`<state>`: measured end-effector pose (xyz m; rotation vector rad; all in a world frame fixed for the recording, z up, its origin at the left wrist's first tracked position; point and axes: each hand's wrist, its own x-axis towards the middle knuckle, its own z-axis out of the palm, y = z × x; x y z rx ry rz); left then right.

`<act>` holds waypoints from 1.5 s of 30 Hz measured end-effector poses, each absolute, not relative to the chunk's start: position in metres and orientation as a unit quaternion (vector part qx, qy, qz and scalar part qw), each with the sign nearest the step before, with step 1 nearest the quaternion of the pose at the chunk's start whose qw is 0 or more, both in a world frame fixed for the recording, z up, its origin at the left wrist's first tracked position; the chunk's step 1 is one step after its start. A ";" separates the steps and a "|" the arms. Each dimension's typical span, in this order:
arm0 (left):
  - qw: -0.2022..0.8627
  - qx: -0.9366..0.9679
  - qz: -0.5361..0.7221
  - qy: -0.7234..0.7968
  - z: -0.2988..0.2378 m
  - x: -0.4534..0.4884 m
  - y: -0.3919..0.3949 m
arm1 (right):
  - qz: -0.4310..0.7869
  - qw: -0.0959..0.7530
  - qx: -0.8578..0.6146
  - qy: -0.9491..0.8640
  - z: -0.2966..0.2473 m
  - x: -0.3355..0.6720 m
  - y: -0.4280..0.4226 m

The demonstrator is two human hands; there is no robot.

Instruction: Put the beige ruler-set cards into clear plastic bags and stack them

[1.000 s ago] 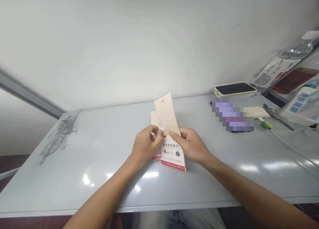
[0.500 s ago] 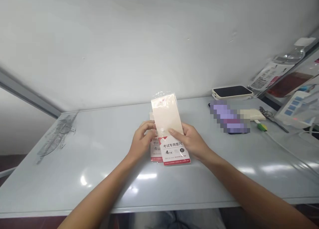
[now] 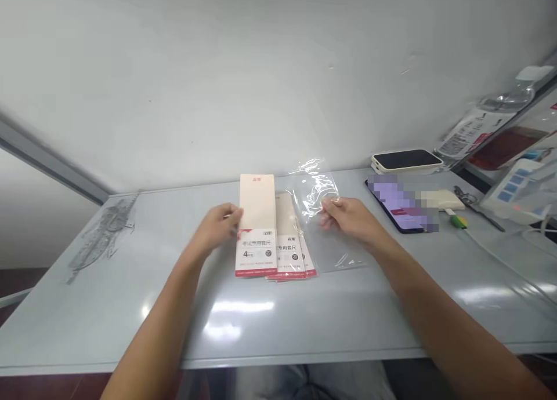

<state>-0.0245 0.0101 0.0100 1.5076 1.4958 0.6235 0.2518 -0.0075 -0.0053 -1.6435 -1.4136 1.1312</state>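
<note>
- White wall [image 3: 261, 69] rises behind a pale grey table [image 3: 143, 278], seen from the head camera, with a grey scuffed patch [image 3: 102, 237] on the tabletop at the far left.
- Front packet [image 3: 256, 226], cream above and white with red edging below, lies flat near the table's middle; its print includes the numerals 4 and 20.
- 2 more packets [image 3: 288, 252] lie overlapping just to its right, partly under it.
- Left hand [image 3: 215, 227] reaches in from the lower left, and its left fingers [image 3: 232, 213], pressed loosely together, touch the front packet's left edge; I cannot tell whether they pinch it.
- Right hand [image 3: 350, 219] sits to the right of the packets, with its right fingers [image 3: 331, 204] curled close together against a crumpled clear plastic bag [image 3: 317, 208]; whether they pinch the bag, I cannot tell.
- Bag lies just beside the packets, its lower part touching them.
- Farther right lie a phone in a cream case [image 3: 407, 160], a pixelated phone [image 3: 400, 206], a cream pouch [image 3: 441, 200] and a white device with blue keys [image 3: 516, 188].
</note>
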 end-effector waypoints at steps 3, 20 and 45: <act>0.281 0.602 0.106 0.740 0.008 -0.053 0.023 | 0.286 0.237 -0.738 -0.563 -0.014 0.274 0.004; 0.071 0.776 0.009 0.627 -0.007 0.040 -0.027 | 0.104 0.282 -0.658 -0.691 -0.004 0.240 -0.021; 0.022 0.894 0.164 0.416 -0.017 0.035 -0.037 | 0.390 0.274 -0.556 -0.681 0.016 0.200 -0.056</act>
